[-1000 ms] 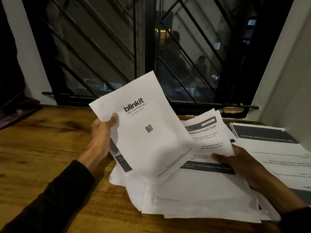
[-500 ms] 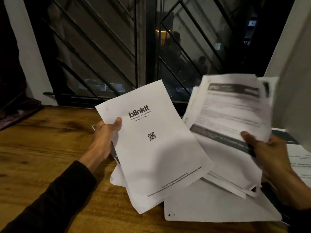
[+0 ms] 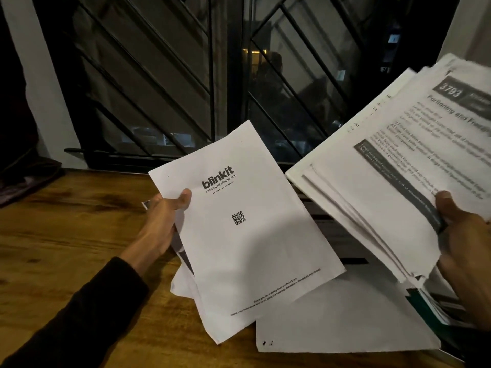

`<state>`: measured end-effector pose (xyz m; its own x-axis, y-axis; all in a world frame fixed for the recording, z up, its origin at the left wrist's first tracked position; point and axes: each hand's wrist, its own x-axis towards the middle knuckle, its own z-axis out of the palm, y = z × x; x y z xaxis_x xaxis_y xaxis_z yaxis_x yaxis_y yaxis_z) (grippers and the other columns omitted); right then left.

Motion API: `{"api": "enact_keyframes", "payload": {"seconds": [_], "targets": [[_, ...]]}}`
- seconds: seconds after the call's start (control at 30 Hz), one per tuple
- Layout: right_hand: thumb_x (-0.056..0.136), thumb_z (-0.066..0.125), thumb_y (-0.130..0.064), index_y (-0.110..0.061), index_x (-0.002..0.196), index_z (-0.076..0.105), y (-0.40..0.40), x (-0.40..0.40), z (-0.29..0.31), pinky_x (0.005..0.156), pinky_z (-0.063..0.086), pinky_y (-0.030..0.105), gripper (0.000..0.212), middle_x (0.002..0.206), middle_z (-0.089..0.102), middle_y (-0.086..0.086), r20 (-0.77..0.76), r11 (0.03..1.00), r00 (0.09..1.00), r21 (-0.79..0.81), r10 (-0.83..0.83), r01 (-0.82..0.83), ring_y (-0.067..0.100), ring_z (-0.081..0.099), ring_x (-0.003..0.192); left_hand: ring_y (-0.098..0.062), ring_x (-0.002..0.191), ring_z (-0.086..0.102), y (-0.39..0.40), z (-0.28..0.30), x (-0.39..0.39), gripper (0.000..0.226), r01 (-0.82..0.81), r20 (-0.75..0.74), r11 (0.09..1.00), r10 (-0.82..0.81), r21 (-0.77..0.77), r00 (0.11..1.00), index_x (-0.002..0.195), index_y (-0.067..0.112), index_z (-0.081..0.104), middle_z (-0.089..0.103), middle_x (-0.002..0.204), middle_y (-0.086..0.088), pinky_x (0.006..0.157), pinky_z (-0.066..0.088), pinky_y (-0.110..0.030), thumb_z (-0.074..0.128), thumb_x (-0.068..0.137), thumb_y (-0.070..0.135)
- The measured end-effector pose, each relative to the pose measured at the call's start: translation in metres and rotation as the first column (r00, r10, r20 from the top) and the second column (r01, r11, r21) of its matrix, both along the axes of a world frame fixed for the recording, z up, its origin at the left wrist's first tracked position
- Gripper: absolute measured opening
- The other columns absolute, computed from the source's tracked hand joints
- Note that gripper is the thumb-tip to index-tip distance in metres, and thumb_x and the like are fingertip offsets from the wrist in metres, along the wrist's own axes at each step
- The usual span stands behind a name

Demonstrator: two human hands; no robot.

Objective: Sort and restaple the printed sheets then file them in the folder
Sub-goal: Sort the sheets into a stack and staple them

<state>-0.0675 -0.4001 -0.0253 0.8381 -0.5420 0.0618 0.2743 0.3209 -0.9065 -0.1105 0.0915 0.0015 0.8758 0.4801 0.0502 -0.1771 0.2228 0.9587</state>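
My left hand (image 3: 164, 221) grips a white cover sheet (image 3: 247, 235) printed "blinkit" with a QR code, thumb on its front, with a few more sheets behind it. My right hand (image 3: 462, 240) holds a thick stack of printed sheets (image 3: 385, 176) lifted high at the right, thumb on the top page headed "3793"; the stack is blurred. Flat on the table below lies one white sheet (image 3: 345, 322) with two small marks at its lower left corner. No stapler or folder can be made out.
The wooden table (image 3: 66, 248) stretches to the left. A dark barred window (image 3: 186, 88) stands right behind it. More printed papers with a dark green edge (image 3: 430, 306) lie under my right hand. White wall (image 3: 470, 25) rises at the far right.
My right hand has picked the thick stack up off the table and raised it up and to the right, uncovering one sheet. My left hand has kept its sheets nearly still.
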Motion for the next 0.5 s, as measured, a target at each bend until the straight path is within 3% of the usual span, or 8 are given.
{"api": "enact_keyframes", "payload": {"seconds": [0.1, 0.17, 0.23, 0.3, 0.4, 0.5], "targets": [[0.050, 0.090, -0.058, -0.030, 0.119, 0.065, -0.036, 0.020, -0.016, 0.090, 0.049, 0.062, 0.078, 0.117, 0.069, -0.002, 0.018, 1.000, 1.000, 0.003, -0.023, 0.023, 0.027, 0.068, 0.105, -0.025, 0.104, 0.066, -0.002, 0.002, -0.004, 0.022, 0.035, 0.014, 0.999, -0.036, 0.032, 0.999, 0.114, 0.020, 0.061, 0.070, 0.113, 0.000, 0.084, 0.053, -0.039, 0.062, 0.095, 0.010], [0.057, 0.086, -0.057, -0.028, 0.120, 0.063, -0.006, 0.000, -0.001, 0.091, 0.050, 0.057, 0.073, 0.117, 0.069, 0.001, 0.004, 0.997, 1.000, -0.074, 0.018, -0.017, 0.028, 0.067, 0.107, -0.022, 0.100, 0.067, -0.005, 0.003, -0.006, 0.021, 0.046, 0.018, 0.998, -0.047, 0.041, 0.999, 0.113, 0.021, 0.060, 0.070, 0.111, 0.002, 0.075, 0.053, -0.033, 0.061, 0.095, 0.010], [0.076, 0.079, -0.038, -0.021, 0.121, 0.064, 0.060, -0.039, 0.036, 0.091, 0.052, 0.042, 0.050, 0.118, 0.069, -0.001, 0.020, 0.980, 0.992, -0.157, 0.125, -0.120, 0.022, 0.067, 0.105, -0.020, 0.098, 0.068, -0.011, 0.005, -0.009, 0.019, 0.065, 0.026, 0.996, -0.066, 0.061, 0.997, 0.110, 0.023, 0.062, 0.071, 0.109, 0.003, 0.077, 0.054, -0.034, 0.061, 0.095, 0.011], [0.079, 0.075, -0.022, -0.021, 0.115, 0.066, 0.107, -0.060, 0.051, 0.085, 0.054, 0.026, 0.038, 0.110, 0.071, -0.012, 0.024, 0.920, 0.952, -0.267, 0.304, -0.287, 0.011, 0.068, 0.101, -0.020, 0.097, 0.068, -0.018, 0.007, -0.013, 0.017, 0.099, 0.029, 0.992, -0.102, 0.083, 0.994, 0.104, 0.027, 0.063, 0.073, 0.103, 0.007, 0.081, 0.055, -0.037, 0.060, 0.096, 0.012], [0.074, 0.076, -0.025, -0.018, 0.115, 0.066, 0.130, -0.060, 0.044, 0.090, 0.052, 0.038, 0.042, 0.106, 0.073, -0.005, -0.163, 0.789, 0.896, -0.428, 0.412, -0.441, 0.020, 0.068, 0.099, -0.025, 0.098, 0.071, -0.030, 0.010, -0.020, 0.013, 0.182, 0.016, 0.979, -0.184, 0.093, 0.983, 0.105, 0.028, 0.064, 0.076, 0.103, 0.004, 0.085, 0.056, -0.045, 0.060, 0.096, 0.020], [0.077, 0.074, -0.031, -0.019, 0.118, 0.063, 0.140, -0.056, 0.045, 0.081, 0.053, 0.040, 0.044, 0.104, 0.072, 0.000, -0.337, 0.706, 0.846, -0.468, 0.414, -0.531, 0.025, 0.068, 0.094, -0.020, 0.090, 0.073, -0.040, 0.013, -0.026, 0.010, 0.239, 0.016, 0.965, -0.242, 0.105, 0.970, 0.103, 0.028, 0.065, 0.077, 0.093, 0.009, 0.079, 0.057, -0.038, 0.058, 0.097, 0.027]]}}
